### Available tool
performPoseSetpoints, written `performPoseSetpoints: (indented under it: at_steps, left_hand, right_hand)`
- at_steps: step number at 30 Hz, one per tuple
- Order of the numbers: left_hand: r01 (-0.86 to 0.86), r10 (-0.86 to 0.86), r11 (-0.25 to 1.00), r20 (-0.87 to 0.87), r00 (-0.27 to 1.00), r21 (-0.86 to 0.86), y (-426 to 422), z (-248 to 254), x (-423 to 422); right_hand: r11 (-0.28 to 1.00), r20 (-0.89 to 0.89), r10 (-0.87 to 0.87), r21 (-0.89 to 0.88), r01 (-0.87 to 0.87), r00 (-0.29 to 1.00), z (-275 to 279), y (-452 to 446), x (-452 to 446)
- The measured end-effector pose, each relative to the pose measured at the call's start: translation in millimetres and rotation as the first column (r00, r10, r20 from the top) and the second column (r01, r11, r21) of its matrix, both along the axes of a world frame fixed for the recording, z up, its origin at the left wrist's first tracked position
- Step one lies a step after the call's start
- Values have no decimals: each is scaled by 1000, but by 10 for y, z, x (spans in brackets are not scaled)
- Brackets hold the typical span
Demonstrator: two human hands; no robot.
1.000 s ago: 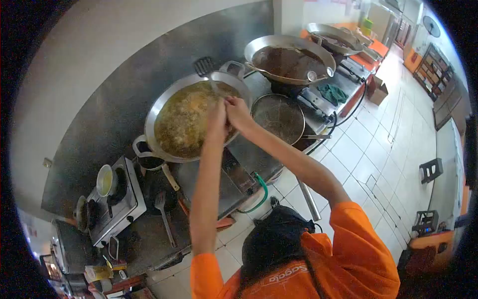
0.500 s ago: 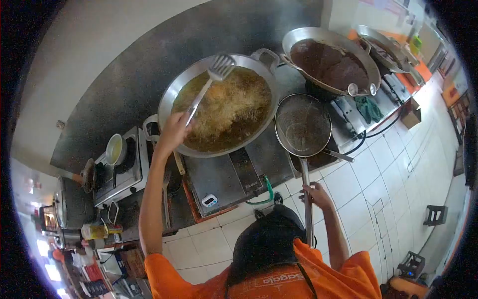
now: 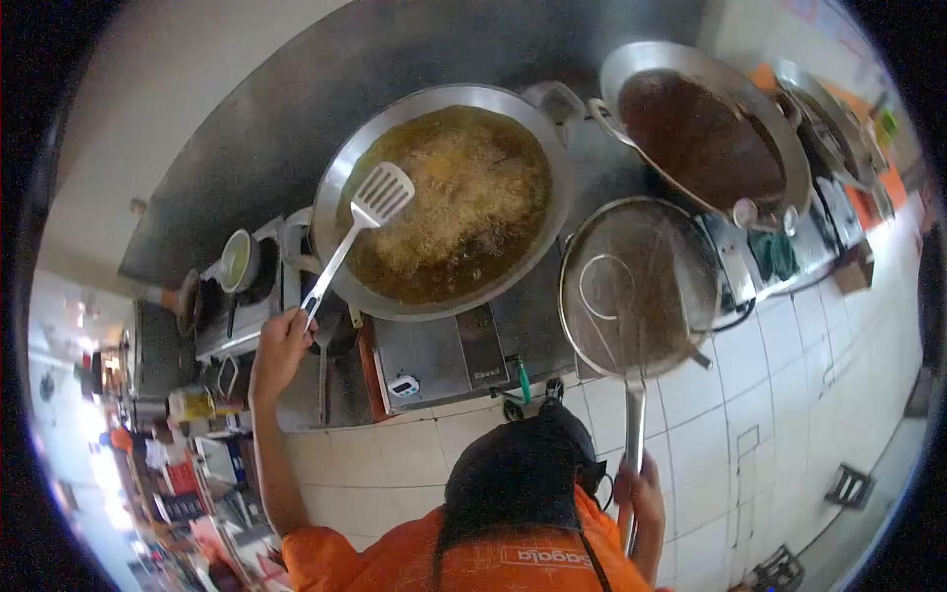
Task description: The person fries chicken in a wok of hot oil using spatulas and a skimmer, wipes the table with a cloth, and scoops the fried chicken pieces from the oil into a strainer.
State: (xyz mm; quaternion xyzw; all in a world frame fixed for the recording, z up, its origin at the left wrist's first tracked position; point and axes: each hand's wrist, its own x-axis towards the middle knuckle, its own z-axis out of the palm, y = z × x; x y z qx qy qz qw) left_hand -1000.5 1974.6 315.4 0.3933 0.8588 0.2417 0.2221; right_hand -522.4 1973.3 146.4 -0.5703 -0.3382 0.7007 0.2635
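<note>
My left hand (image 3: 284, 350) is closed round the handle of a slotted metal spatula (image 3: 383, 194). The spatula's head hovers over the near-left part of a large wok (image 3: 343, 178), where food is frying in bubbling oil (image 3: 459, 197). On the other side, my right hand (image 3: 643, 493) grips the long handle of a round mesh strainer (image 3: 641, 296). The strainer is held out to the right of the wok, in front of a second wok (image 3: 631, 59) filled with dark brown liquid. Nothing can be seen lying in its mesh.
A timer (image 3: 403, 386) sits on the stove front, near a green hose (image 3: 523, 380). To the left, a small pot (image 3: 240, 261) stands on another stove. Further right is another pan (image 3: 829, 118), with a green cloth (image 3: 772, 257) below. Tiled floor (image 3: 769, 395) lies at right.
The spatula has come back from the wok's far side toward me and left. The strainer looks larger, raised closer to me and shifted right. My right hand has drawn nearer my body.
</note>
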Motion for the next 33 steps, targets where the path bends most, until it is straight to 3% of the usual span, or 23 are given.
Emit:
performPoseSetpoints:
  at_steps: [1, 2, 6, 9, 10, 11, 12, 13, 14, 18, 20, 23, 24, 26, 28, 30, 32, 33]
  left_hand:
    - [-14, 14, 1000, 19, 1000, -25, -67, 4, 31]
    - [-29, 26, 999, -96, 995, -25, -145, -48, 21]
    - [-43, 38, 999, -180, 983, -25, -330, -71, 19]
    - [-85, 95, 995, -228, 969, 55, -356, 121, 189]
    - [40, -1, 995, -416, 910, 86, -348, 207, 235]
    - [37, 0, 995, -389, 921, 88, -380, 216, 220]
    - [38, -4, 995, -363, 932, 88, -416, 220, 195]
    - [44, -10, 995, -342, 940, 90, -425, 256, 157]
    - [-17, -2, 997, -242, 970, -77, -282, 551, 325]
    - [336, -359, 933, -270, 893, -127, -143, 478, 77]
    - [448, -503, 860, -258, 825, -245, 17, 481, 26]
    - [621, -658, 752, -321, 681, -221, 328, 139, -137]
    - [651, -684, 725, -346, 642, -223, 449, 25, -153]
    - [704, -653, 710, -408, 638, -35, 642, -256, -163]
    - [687, -562, 722, -505, 655, 89, 720, -282, -101]
    - [674, -572, 739, -542, 616, -13, 803, -379, -93]
    - [654, -580, 752, -548, 603, -77, 800, -432, -148]
    - [647, -584, 757, -541, 605, -93, 796, -419, -191]
  right_hand:
    - [993, -45, -11, -114, 6, 999, 67, -100, 113]
    - [981, -17, -67, -181, 63, 998, 196, -173, 162]
    - [983, -32, -101, -159, 95, 994, 733, -50, 133]
    - [980, 23, -31, 198, 26, 999, 982, 378, -83]
    - [958, 93, -71, 284, 42, 993, 1052, 545, -202]
    - [936, 251, -118, 352, 23, 961, 1179, 773, -386]
    - [895, 351, -51, 431, -113, 935, 1307, 1024, -545]
    - [841, 623, 13, 417, -345, 782, 1355, 1303, -673]
    - [513, 724, -115, 629, -584, 680, 1345, 1564, -824]
    - [353, 832, -181, 553, -755, 525, 1509, 2265, -1546]
    - [-95, 707, -446, 572, -815, 549, 1194, 2678, -1730]
    - [102, 890, -187, 439, -892, 417, 1154, 3107, -1943]
    - [-14, 882, -209, 429, -903, 423, 1134, 3199, -1945]
    - [-240, 870, -238, 379, -894, 433, 1095, 3342, -1881]
    - [-380, 956, -92, 226, -897, 279, 1053, 3426, -1651]
    - [-160, 982, 130, 158, -974, 138, 1187, 3235, -1709]
    - [423, 887, 424, -13, -906, 185, 1576, 2657, -2058]
    - [438, 858, 475, -35, -898, 198, 1613, 2550, -2122]
